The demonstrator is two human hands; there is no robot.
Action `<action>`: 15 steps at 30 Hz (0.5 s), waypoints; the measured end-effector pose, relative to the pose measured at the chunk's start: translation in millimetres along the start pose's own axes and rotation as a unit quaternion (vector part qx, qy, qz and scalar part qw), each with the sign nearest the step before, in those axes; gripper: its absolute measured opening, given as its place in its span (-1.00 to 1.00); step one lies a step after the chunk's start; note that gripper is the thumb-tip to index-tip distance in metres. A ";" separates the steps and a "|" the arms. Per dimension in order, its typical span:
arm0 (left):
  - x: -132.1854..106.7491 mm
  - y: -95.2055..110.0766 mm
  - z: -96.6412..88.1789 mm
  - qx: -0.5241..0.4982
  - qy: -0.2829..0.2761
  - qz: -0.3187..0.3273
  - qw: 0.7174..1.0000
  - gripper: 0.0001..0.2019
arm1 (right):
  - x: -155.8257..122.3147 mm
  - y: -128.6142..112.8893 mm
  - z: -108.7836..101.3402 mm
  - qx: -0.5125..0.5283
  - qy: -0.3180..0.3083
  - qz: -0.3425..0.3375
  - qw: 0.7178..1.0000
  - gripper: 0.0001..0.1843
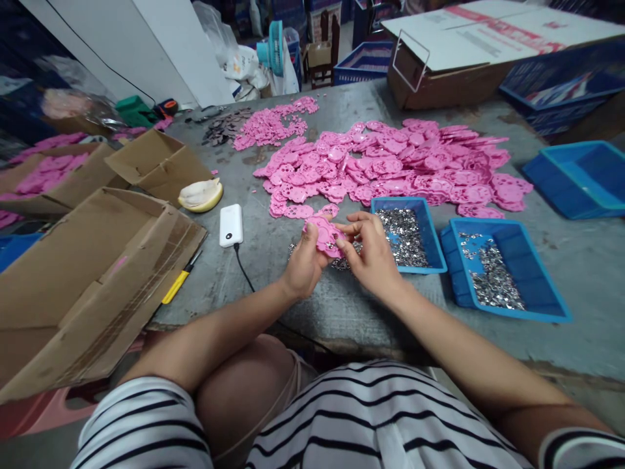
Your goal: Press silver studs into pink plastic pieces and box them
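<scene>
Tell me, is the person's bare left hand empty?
No, the bare left hand holds a flat, pink plastic piece with its thumb at the edge.

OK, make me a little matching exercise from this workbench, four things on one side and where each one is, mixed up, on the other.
1. Pink plastic piece
2. White device
3. Yellow-handled tool
4. Small silvery parts

A. Beside a cardboard box
B. Partly in blue trays
C. In the left hand, right hand at its edge
D. At the end of a black cable

Pairs: 1-C, 2-D, 3-A, 4-B
</scene>
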State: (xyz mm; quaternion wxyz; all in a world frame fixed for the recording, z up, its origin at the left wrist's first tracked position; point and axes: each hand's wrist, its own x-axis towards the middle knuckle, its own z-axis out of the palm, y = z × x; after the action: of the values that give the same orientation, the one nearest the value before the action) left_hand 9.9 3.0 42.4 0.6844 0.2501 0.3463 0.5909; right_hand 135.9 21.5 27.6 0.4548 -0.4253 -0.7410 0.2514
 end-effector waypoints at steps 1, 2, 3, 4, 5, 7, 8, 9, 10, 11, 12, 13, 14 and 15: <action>-0.3 0.7 1.0 -0.002 0.003 -0.009 1.000 -0.57 | 0.3 1.4 -2.4 -0.009 0.003 -0.007 1.000 -0.96; -0.7 1.4 1.9 -0.003 0.003 -0.017 1.000 -0.58 | 1.4 3.8 -6.7 -0.020 0.009 -0.014 1.000 -0.96; -1.2 2.1 2.7 -0.003 0.000 -0.024 1.000 -0.58 | 3.4 7.3 -13.3 -0.031 0.018 -0.019 0.999 -0.97; -1.8 2.8 3.3 -0.001 -0.005 -0.028 1.000 -0.58 | 6.1 11.8 -22.2 -0.041 0.033 -0.018 0.998 -0.97; -2.4 3.5 3.6 0.001 -0.011 -0.031 0.999 -0.57 | 9.4 17.4 -33.6 -0.052 0.054 -0.010 0.997 -0.97; -3.4 4.8 3.2 0.009 -0.022 -0.032 0.999 -0.56 | 17.2 30.5 -63.0 -0.077 0.108 0.035 0.991 -0.95; -3.8 5.5 2.7 0.013 -0.027 -0.031 0.999 -0.56 | 21.0 37.3 -79.9 -0.092 0.140 0.074 0.983 -0.93; -4.1 6.1 2.0 0.018 -0.033 -0.031 0.999 -0.56 | 24.3 43.8 -97.3 -0.130 0.170 0.124 0.969 -0.92; -4.3 6.6 1.3 0.022 -0.040 -0.032 0.998 -0.56 | 26.8 49.8 -114.1 -0.185 0.181 0.181 0.949 -0.92; -4.4 7.1 0.7 0.028 -0.046 -0.034 0.998 -0.55 | 28.2 55.2 -129.3 -0.246 0.162 0.236 0.926 -0.91; -4.5 7.5 0.4 0.036 -0.051 -0.036 0.997 -0.52 | 28.3 60.0 -142.2 -0.316 0.113 0.285 0.898 -0.91; -4.6 7.8 0.4 0.046 -0.054 -0.039 0.997 -0.46 | 27.0 64.3 -151.9 -0.380 0.041 0.329 0.863 -0.90; -4.6 8.0 0.7 0.057 -0.055 -0.041 0.996 -0.41 | 24.4 68.1 -158.2 -0.428 -0.047 0.362 0.827 -0.88; -4.7 8.1 1.2 0.067 -0.054 -0.043 0.995 -0.36 | 20.7 71.7 -161.3 -0.457 -0.135 0.383 0.792 -0.87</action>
State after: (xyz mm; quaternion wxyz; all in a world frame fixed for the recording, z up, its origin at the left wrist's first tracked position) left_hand 5.4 -0.1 50.1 0.7082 0.3121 0.3583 0.5221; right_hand 303.2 73.7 56.8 -0.0305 -0.7939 -0.6002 0.0919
